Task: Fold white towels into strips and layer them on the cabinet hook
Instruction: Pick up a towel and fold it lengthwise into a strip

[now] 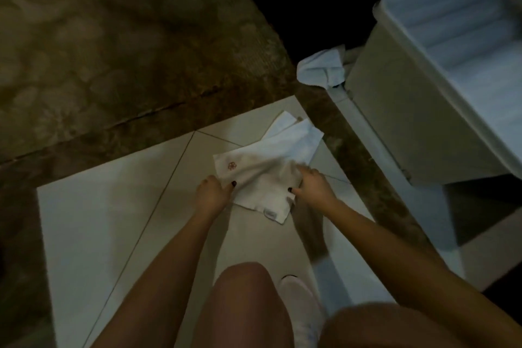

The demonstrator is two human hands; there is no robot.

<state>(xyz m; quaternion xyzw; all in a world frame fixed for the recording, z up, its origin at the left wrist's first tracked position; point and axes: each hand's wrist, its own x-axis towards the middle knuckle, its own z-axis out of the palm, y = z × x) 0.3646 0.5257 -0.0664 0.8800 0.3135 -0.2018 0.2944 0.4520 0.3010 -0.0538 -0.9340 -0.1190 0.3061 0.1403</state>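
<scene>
1. White towel (262,161) lies on the pale tiled floor (113,220), partly folded. A small red embroidered mark (232,166) sits near its far-left corner, and a label tab (269,213) at the near corner.
2. Left grip (213,192) is at the towel's near-left edge. The thumb is on top of the cloth and the fingers are curled at the edge, pinching it.
3. Right grip (313,186) is at the towel's right edge, thumb on top and fingers curled over bunched cloth. The frame is dim and blurred, so it probably holds the cloth, but whether the fingers reach under it cannot be told.
4. The towel spans the gap between both grips and runs away from them to the far right, where its layered ends fan apart.
5. White bin (409,127) stands to the right, apart from the towel, with pale folded towels (466,37) inside.
6. A crumpled towel (322,68) lies at the bin's far-left corner.
</scene>
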